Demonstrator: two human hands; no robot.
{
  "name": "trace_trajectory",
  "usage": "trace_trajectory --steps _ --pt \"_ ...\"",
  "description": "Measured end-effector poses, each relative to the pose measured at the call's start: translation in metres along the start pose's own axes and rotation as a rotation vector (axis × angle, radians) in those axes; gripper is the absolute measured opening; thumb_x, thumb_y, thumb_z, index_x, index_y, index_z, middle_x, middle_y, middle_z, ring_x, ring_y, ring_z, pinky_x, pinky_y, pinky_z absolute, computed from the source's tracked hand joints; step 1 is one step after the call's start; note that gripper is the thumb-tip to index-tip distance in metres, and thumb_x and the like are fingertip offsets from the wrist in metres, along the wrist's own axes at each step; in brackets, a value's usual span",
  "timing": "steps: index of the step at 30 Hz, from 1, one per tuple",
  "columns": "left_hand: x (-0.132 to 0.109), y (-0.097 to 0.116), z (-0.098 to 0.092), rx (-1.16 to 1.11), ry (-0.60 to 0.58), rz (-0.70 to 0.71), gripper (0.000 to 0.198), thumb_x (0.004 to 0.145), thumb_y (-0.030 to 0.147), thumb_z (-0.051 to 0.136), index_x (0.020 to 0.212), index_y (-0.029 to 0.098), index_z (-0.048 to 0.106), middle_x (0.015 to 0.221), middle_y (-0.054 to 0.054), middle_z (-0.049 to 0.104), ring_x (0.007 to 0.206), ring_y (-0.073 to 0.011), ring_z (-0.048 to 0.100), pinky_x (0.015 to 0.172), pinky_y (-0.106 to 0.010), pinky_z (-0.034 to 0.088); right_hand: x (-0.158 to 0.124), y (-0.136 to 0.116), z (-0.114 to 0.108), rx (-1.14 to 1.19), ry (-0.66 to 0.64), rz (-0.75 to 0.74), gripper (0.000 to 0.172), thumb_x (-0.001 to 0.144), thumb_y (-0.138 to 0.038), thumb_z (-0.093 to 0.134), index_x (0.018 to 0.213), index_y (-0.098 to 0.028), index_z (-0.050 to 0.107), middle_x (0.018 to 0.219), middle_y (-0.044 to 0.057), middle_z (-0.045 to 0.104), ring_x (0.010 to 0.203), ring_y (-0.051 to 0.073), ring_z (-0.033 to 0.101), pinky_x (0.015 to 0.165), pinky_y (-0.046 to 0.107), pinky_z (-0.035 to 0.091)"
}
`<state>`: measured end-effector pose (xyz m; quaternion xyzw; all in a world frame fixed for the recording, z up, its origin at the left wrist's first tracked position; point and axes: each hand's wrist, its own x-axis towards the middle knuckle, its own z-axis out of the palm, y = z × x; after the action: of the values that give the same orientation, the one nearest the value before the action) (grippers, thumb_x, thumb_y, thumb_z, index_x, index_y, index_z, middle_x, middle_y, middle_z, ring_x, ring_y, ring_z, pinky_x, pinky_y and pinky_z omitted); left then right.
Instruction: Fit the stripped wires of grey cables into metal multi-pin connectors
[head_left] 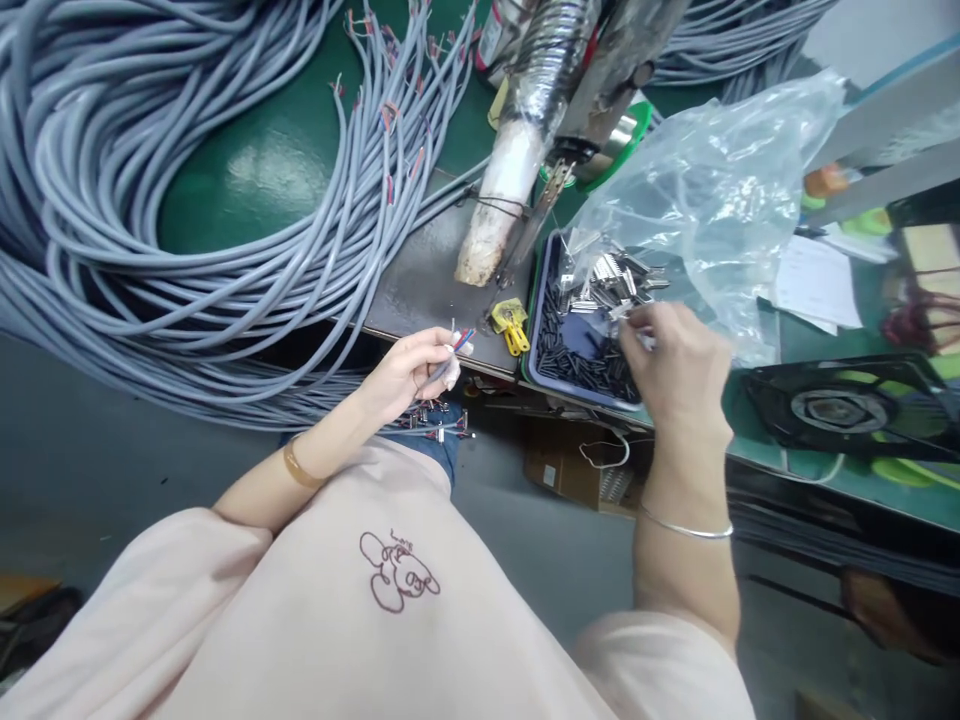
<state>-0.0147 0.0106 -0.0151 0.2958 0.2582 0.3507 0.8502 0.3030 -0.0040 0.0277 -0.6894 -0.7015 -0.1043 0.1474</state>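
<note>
My left hand (409,372) pinches the stripped end of a grey cable (436,376), whose red and blue wires (463,340) stick out past the fingertips. White wrapping covers some of those fingertips. Over the right side of a shallow tray (534,345), my right hand (671,355) has its fingers pressed together. What they hold, if anything, is hidden. Inside the tray lie silvery metal connector parts (611,280) and many short black sleeves (581,370). Several finished-looking cable ends with small connectors (441,420) rest on my lap.
Thick bundles of grey cable (247,265) cover the table's left. A soldering iron-like tool (544,205) stands beside a foil-wrapped tube (517,150). Yellow clippers (511,328) lie left of the tray. A clear plastic bag (712,190) and a black fan (840,410) are at right.
</note>
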Motion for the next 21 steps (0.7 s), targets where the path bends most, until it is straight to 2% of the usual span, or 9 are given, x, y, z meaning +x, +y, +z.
trace_trajectory --steps 6,8,9,10,11,13,15,18,21 --pt "-0.004 0.001 0.002 0.005 -0.006 0.047 0.04 0.069 0.035 0.082 0.086 0.019 0.05 0.065 0.003 0.07 0.039 -0.006 0.052 0.038 -0.018 0.032 -0.006 -0.041 -0.015 0.246 0.475 0.041 0.022 0.076 -0.028 0.069 0.063 -0.028 0.051 0.069 0.004 0.07 0.06 0.018 0.065 0.05 0.031 0.046" --pt "-0.003 0.001 0.004 0.021 -0.009 0.053 0.043 0.07 0.035 0.083 0.086 0.02 0.046 0.067 0.003 0.071 0.041 -0.0069 0.056 0.038 -0.018 0.035 -0.012 -0.06 -0.019 0.399 0.671 0.073 0.028 0.07 -0.027 0.074 0.06 -0.028 0.048 0.06 0.001 0.064 0.059 0.02 0.068 0.047 0.03 0.045" --pt "-0.003 0.001 0.005 0.031 -0.008 0.053 0.044 0.07 0.035 0.083 0.086 0.021 0.044 0.067 0.004 0.072 0.041 -0.007 0.057 0.038 -0.018 0.036 -0.016 -0.069 -0.021 0.504 0.705 0.116 0.029 0.069 -0.028 0.076 0.06 -0.027 0.048 0.061 0.001 0.064 0.062 0.021 0.07 0.05 0.03 0.049" --pt "-0.003 0.001 0.006 0.041 -0.004 0.051 0.044 0.071 0.035 0.083 0.086 0.021 0.043 0.067 0.004 0.072 0.04 -0.0068 0.057 0.038 -0.017 0.035 -0.021 -0.078 -0.021 0.617 0.727 0.153 0.031 0.068 -0.029 0.078 0.06 -0.027 0.048 0.063 0.001 0.065 0.06 0.02 0.068 0.046 0.029 0.047" --pt "-0.003 0.002 0.007 0.049 0.004 0.05 0.044 0.071 0.035 0.082 0.087 0.021 0.044 0.067 0.004 0.072 0.04 -0.0066 0.056 0.037 -0.017 0.034 -0.026 -0.086 -0.021 0.751 0.72 0.189 0.032 0.068 -0.03 0.08 0.061 -0.026 0.049 0.066 0.0 0.066 0.053 0.016 0.063 0.04 0.026 0.043" --pt "-0.002 0.002 0.009 0.055 0.025 0.053 0.04 0.071 0.033 0.08 0.089 0.02 0.047 0.065 0.004 0.071 0.037 -0.0057 0.052 0.036 -0.017 0.03 -0.036 -0.098 -0.019 1.028 0.555 0.243 0.032 0.072 -0.031 0.077 0.062 -0.023 0.047 0.071 -0.002 0.067 0.038 0.007 0.048 0.031 0.022 0.032" --pt "-0.002 0.002 0.01 0.055 0.032 0.047 0.034 0.07 0.031 0.077 0.087 0.018 0.052 0.061 0.003 0.068 0.037 -0.0047 0.048 0.036 -0.018 0.027 -0.045 -0.106 -0.012 1.197 0.4 0.257 0.034 0.076 -0.031 0.074 0.064 -0.022 0.044 0.071 -0.004 0.063 0.034 0.004 0.045 0.029 0.019 0.031" --pt "0.0 0.002 0.01 0.08 0.033 0.024 0.026 0.068 0.029 0.077 0.075 0.016 0.056 0.059 0.002 0.065 0.038 -0.0035 0.046 0.038 -0.018 0.028 -0.052 -0.115 0.003 1.253 0.31 0.302 0.035 0.081 -0.037 0.07 0.067 -0.022 0.041 0.079 -0.005 0.061 0.046 0.006 0.062 0.038 0.016 0.046" --pt "0.002 0.0 0.01 0.141 0.051 0.032 0.029 0.068 0.031 0.081 0.075 0.015 0.058 0.063 0.002 0.067 0.043 -0.0047 0.051 0.041 -0.018 0.035 -0.053 -0.124 0.015 1.246 0.377 0.348 0.032 0.084 -0.035 0.069 0.07 -0.022 0.043 0.088 -0.004 0.061 0.06 0.009 0.072 0.052 0.02 0.058"
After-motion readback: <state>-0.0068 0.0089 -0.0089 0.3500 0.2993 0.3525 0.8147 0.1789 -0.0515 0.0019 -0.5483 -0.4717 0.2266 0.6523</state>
